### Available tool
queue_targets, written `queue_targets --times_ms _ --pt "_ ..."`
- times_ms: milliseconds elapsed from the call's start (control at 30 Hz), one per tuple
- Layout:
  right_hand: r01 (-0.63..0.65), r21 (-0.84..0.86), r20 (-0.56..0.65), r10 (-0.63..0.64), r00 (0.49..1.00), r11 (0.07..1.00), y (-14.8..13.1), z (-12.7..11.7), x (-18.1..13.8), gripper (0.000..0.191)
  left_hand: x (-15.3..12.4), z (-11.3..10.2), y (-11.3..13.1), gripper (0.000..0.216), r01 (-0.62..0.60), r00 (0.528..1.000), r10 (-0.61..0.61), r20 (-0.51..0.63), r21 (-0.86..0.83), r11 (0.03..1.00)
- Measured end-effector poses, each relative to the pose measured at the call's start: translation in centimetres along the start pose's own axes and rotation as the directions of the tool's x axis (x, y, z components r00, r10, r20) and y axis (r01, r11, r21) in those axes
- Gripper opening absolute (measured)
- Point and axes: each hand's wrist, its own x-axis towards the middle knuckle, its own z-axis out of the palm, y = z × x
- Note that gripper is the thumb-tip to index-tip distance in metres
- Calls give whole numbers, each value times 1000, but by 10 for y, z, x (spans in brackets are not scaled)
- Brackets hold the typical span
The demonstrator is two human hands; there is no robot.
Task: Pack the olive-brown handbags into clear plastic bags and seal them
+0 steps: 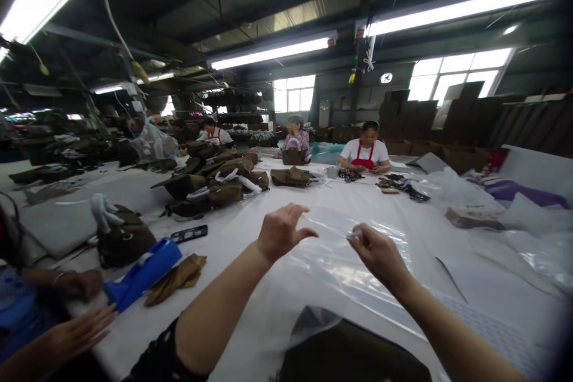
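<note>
Transparent film [331,274] lies on the white table [268,307], centre to right of centre, under and between the two hands. Left hand [283,230]: raised at the film's far left part, thumb and fingers spread apart; whether a fingertip touches the film, cannot tell. Right hand [373,250]: thumb and fingers pinched together on a whitish bit, apparently an edge of the film. The hands are apart from each other.

Handling, judged: film looks thin and glossy, likely to cling and crease. A light right pinch, with the left thumb and fingers meeting on one layer only, should part or spread it evenly. Pulling the sides level seems better than tugging one corner. Glare hides the exact rim, so feeling for the edge seems safer than looking.

Edges and room: near side, a dark olive article [353,352] with a translucent layer [311,322] at its left end; low forearms could brush it. Left, a co-worker's hand [85,334] beside a blue article [147,274] and brown cloth [176,279]: sideways room limited there. Far left, a pile of dark bags [215,176]. Far right, a plastic heap [461,191]. Widest stretch of tabletop for movement: from the hands toward the far side, between pile and heap.
</note>
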Motion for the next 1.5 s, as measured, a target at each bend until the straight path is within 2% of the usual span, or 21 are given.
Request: queue_targets --times_ms 67,133,267,333,467,567,633,700,733,767,800,833,900,967,1067,1167,1267,1333,1367,1433,1500 --pt "-39 81 -54 43 998 996 -4 -12 15 12 12 -24 2 21 -105 992 96 84 114 988" --pt "-107 253 -55 124 991 961 -9 -21 30 18 22 -45 4 17 -136 987 122 101 147 980" --pt "-253 624 53 283 958 739 -20 -28 48 35 37 -74 7 20 -58 996 51 70 98 994" --pt "-294 688 90 324 942 663 -27 -27 50 39 43 -83 11 21 2 999 -5 49 66 998" --pt "-258 666 49 304 952 700 -35 -27 48 40 54 -90 18 31 91 996 -91 -8 -17 996" --pt "-232 565 10 274 962 792 -31 -32 46 41 58 -88 19 42 140 990 -134 51 -132 981" --pt "-165 393 -96 219 971 905 -32 -41 45 40 58 -84 20 45 144 987 -128 95 -182 973" --pt "15 101 -290 15 957 995 -41 -52 42 48 57 -80 23 48 147 982 -119 149 -198 969" --pt "129 -70 -356 -146 923 989 -50 -57 41 59 56 -77 26 50 152 975 -116 191 -190 970" --pt "242 -232 -363 -315 877 942 -60 -61 40 70 55 -74 29 52 152 964 -108 241 -172 973" --pt "349 -361 -296 -461 837 865 -72 -64 40 74 55 -71 33 53 141 953 -92 288 -153 978" --pt "446 -441 -165 -560 812 778 -82 -66 42 66 56 -68 36 53 117 944 -68 323 -138 983" --pt "561 -484 139 -575 807 671 -98 -66 52 30 60 -63 42 51 46 943 -6 333 -110 993" --pt "553 -495 317 -452 833 670 -102 -65 71 11 68 -61 43 48 -34 960 31 277 6 999" --pt "441 -608 279 -343 897 660 -97 -74 104 15 83 -66 39 39 -128 979 48 200 408 904" --pt "403 -724 117 -476 872 560 -98 -105 120 20 90 -86 48 33 -248 969 184 167 612 751" --pt "425 -804 16 -700 714 415 -100 -140 100 23 67 -105 73 27 -397 905 414 100 548 736" --pt "491 -808 41 -801 597 325 -91 -146 66 22 32 -103 86 23 -435 893 437 106 444 783" --pt "545 -783 78 -822 565 300 -81 -141 43 23 9 -95 87 24 -424 905 398 148 376 824" --pt "664 -675 176 -804 568 322 -55 -114 -8 23 -42 -64 78 23 -334 914 254 316 232 913" --pt "730 -521 357 -663 658 443 -25 -76 -61 18 -90 -21 57 18 -79 875 10 484 123 989"
